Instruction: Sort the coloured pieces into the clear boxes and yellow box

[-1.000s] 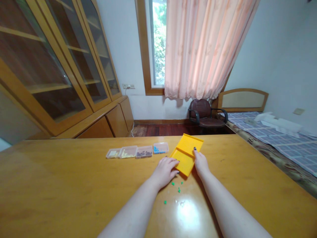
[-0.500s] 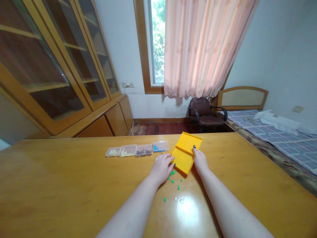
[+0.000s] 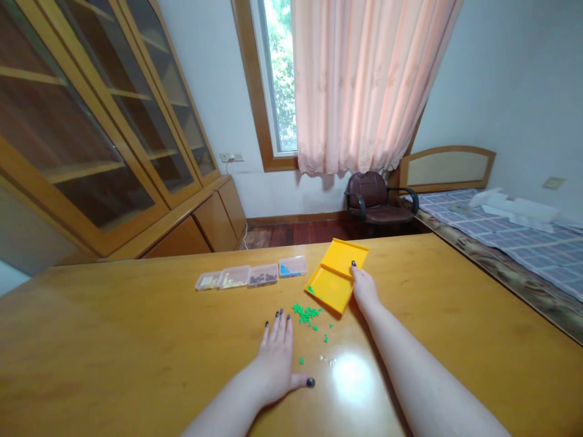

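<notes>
An open yellow plastic case (image 3: 334, 276) lies on the wooden table (image 3: 113, 340). My right hand (image 3: 362, 288) rests on its right edge, fingers over the hinge area, holding it. A small heap of tiny green pieces (image 3: 307, 314) lies just left of and below the case, with a few stray ones (image 3: 301, 360) nearer me. My left hand (image 3: 277, 352) lies flat on the table with fingers stretched out, just left of the green pieces, holding nothing.
A row of several small clear boxes (image 3: 252, 276) with coloured bits stands left of the yellow case. Wooden glass-door cabinets (image 3: 91, 133) line the left wall. A dark office chair (image 3: 376, 203) and a bed (image 3: 514, 243) stand beyond the table's far edge.
My left hand has drawn back from the yellow case toward me and now lies flat. The green pieces it covered are now in plain sight. The right hand stays on the case.
</notes>
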`<state>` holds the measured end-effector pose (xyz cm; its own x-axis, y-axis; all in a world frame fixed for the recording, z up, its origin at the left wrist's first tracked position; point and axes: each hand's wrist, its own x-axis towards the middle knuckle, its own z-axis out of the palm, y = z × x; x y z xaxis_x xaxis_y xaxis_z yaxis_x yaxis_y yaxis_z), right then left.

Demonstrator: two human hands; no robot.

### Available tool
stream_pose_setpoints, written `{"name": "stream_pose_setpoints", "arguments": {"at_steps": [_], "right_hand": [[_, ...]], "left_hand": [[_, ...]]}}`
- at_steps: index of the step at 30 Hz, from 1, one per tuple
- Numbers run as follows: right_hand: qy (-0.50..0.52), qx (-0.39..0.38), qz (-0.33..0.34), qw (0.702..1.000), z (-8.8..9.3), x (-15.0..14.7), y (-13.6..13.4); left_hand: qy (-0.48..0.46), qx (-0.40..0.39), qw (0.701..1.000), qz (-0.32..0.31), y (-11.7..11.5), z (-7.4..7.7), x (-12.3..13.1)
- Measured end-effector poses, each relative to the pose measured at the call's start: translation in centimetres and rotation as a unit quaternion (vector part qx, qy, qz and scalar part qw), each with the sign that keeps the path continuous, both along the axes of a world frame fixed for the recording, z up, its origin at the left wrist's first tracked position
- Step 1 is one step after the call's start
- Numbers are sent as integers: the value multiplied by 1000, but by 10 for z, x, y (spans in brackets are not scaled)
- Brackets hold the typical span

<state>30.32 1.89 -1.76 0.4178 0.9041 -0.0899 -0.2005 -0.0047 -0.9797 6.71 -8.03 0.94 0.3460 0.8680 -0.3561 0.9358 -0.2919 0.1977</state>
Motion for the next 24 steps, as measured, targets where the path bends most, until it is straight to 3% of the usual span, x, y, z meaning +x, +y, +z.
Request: {"name": "stream_pose_setpoints", "arguments": {"at_steps": [4,10,17,24], "right_hand": [[-7,0,-5,1000,1,0,-1],[-16,14,-14,1000,-6,7,4],[-9,5,-60,998,0,8,3],[-11,6,-93,996,-5,14,5]], "left_hand": [[-10,70,997,11,3,-18,6],[-65,138,987,-44,41,-25,21],[-113,114,980,-115,45,-25,41],[-169,155,972,-58,60,-28,58]]}}
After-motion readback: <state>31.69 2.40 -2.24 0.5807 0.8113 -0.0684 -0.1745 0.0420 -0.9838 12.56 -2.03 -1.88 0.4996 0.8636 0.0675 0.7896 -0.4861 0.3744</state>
